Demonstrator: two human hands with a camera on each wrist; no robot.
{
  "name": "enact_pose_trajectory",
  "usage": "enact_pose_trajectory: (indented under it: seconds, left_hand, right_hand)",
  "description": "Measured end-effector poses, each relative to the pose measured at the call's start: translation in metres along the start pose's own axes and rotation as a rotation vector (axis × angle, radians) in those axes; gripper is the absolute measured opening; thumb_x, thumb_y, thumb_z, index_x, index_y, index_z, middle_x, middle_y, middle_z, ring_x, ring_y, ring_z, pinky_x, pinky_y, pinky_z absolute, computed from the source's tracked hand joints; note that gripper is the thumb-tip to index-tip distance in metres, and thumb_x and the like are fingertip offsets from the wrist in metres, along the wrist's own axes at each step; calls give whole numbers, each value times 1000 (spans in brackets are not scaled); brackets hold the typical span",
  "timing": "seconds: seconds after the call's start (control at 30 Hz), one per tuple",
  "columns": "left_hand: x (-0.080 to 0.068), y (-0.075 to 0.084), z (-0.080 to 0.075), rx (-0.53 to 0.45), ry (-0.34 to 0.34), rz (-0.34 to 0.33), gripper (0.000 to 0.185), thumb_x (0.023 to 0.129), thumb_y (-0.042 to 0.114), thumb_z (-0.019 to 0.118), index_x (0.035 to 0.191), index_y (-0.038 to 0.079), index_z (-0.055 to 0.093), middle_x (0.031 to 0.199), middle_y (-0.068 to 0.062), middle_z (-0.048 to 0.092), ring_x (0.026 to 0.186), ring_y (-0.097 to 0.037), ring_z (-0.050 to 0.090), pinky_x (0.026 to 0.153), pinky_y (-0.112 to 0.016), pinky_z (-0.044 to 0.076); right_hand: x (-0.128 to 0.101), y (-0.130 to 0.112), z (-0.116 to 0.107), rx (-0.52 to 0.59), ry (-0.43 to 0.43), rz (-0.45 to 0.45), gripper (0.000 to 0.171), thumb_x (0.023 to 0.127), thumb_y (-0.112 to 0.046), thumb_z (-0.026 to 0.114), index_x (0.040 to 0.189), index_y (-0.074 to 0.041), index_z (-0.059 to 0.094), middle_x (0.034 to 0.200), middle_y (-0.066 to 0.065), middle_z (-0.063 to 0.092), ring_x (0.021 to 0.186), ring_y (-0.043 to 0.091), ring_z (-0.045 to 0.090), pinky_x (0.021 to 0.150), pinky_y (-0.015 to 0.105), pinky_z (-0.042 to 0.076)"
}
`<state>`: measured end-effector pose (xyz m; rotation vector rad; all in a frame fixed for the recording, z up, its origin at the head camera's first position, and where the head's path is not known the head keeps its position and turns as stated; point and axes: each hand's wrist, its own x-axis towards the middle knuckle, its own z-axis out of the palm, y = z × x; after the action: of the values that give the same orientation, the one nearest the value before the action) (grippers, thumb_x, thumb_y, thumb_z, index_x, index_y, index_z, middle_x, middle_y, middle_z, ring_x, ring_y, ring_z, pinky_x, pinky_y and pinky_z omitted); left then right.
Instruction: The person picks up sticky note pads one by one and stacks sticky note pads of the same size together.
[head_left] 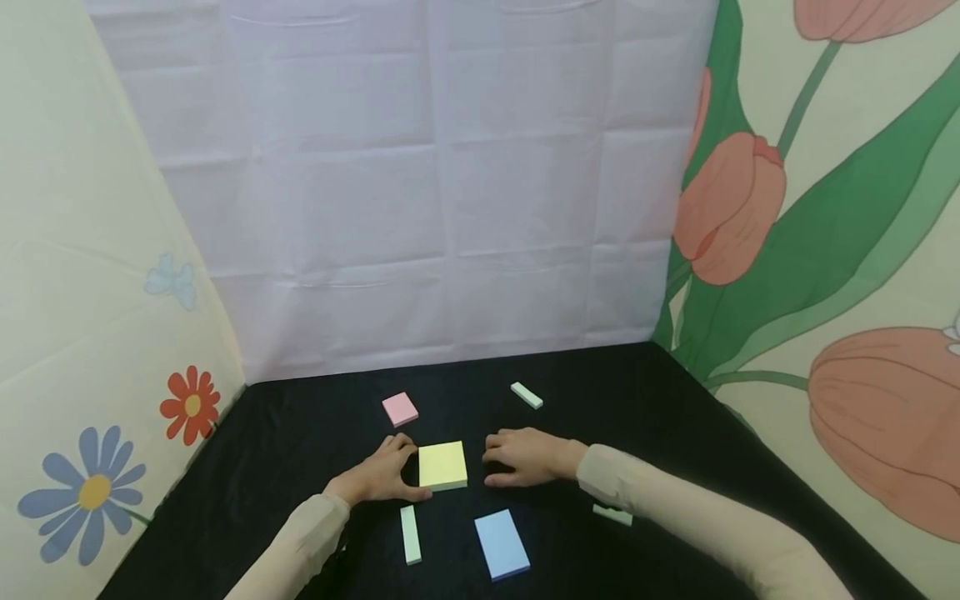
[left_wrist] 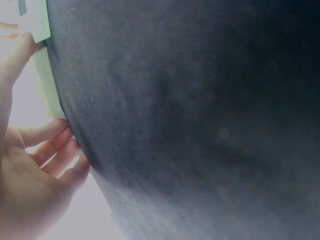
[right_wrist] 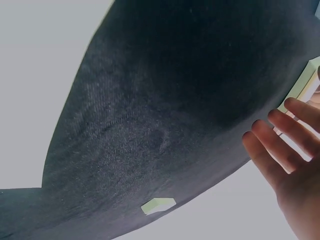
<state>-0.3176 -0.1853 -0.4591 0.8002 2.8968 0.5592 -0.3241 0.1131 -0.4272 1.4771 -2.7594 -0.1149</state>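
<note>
A square yellow sticky note pad (head_left: 442,463) lies on the black cloth between both hands. My left hand (head_left: 378,475) holds it along its left side, thumb at the front corner and fingertips at the back corner. The left wrist view shows that pad's side edge (left_wrist: 48,82) between thumb and fingers. My right hand (head_left: 528,457) is a short way off the pad's right side, palm down, fingers loosely bent around nothing. Just in front of the left thumb lies a narrow pale green sticky note strip (head_left: 410,535). A blue sticky note pad (head_left: 502,544) lies nearer to me.
Behind the left hand is a small pink pad (head_left: 401,409). Another pale strip (head_left: 527,395) lies at the back right. A third strip (head_left: 612,515) is partly covered by the right sleeve (head_left: 675,492). The black cloth (head_left: 600,383) ends at a white curtain (head_left: 450,208).
</note>
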Motion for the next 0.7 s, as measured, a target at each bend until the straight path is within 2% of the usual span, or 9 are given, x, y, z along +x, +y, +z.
enact_pose_trajectory:
  seconds: [0.3,0.7]
  left_hand:
    - [-1,1,-1,-10,-11,-3,85,77,56,77,133,-3,53,130,-14,47,113,-28,44,97,-52,43]
    - [0,1,-5,-31,-41,-30,89,74,58,79,135,-1,52,131,-13,46,114,-27,45,97,-51,43]
  right_hand:
    - [-9,-5,1,23,37,-57,43,100,-49,53,122,-15,68,110,-5,60,93,4,55,76,21,48]
    - [-17,-9,-1,87,31,-91,41,102,-47,50,123,-16,67,112,-6,60,95,3,54,77,20,47]
